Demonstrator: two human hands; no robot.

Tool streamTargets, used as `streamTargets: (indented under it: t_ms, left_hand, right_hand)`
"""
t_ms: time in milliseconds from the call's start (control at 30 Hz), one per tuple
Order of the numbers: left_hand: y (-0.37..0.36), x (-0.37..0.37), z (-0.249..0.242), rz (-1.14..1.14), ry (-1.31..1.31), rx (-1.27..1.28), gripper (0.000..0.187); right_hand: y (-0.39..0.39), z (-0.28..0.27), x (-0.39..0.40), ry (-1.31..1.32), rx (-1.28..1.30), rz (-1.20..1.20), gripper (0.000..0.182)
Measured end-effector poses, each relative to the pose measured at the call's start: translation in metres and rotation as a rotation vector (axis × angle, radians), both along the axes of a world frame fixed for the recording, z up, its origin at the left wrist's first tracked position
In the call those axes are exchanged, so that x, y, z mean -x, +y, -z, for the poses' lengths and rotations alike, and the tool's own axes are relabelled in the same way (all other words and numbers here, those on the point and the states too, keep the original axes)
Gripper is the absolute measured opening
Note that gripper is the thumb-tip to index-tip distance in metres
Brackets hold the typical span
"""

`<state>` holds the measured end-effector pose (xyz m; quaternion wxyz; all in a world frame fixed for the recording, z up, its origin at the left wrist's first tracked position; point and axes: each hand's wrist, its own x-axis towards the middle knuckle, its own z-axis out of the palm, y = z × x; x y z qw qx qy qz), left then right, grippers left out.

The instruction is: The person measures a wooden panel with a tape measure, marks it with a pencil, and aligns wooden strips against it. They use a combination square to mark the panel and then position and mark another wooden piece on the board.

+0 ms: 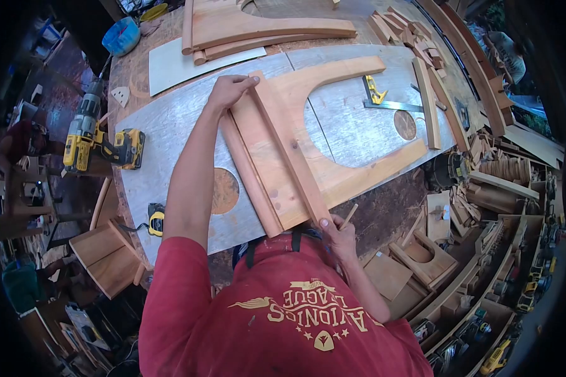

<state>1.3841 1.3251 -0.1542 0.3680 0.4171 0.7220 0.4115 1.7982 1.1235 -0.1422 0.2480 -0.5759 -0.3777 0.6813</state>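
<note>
A wooden panel [277, 151] with a U-shaped cutout lies on the metal-topped table [188, 151], a rounded rail [253, 179] along its near left side. Across the panel rests a long wooden strip [290, 151]. At the strip's upper end, my left hand [231, 93] is closed on it, thumb on top. My right hand [339, 237] grips the strip's lower end by the panel's edge and also has a thin pencil-like stick [349, 215] between its fingers. A yellow-handled square [376, 93] lies right of the cutout.
A yellow cordless drill [85, 135] and a tape measure [156, 220] sit at the left. Another cut panel [264, 28] lies at the back. Loose wooden strips [431, 103] and offcuts [415, 38] are at the right. Two people are partly visible at the left.
</note>
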Motion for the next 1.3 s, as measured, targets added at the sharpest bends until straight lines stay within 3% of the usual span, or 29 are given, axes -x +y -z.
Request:
streamTargets:
  t_ms: [867,1300]
  left_hand:
    - [-0.0009,0.0003,-0.0048,0.064,0.067,0.017,0.065]
    - [-0.0033,-0.0048,-0.008,0.069,0.084,0.015,0.076]
  right_hand:
    - [0.002,-0.0031,-0.0008,-0.044,0.035,-0.006,0.043]
    - [-0.0011,-0.0007,0.003,-0.009,0.003,0.022,0.042]
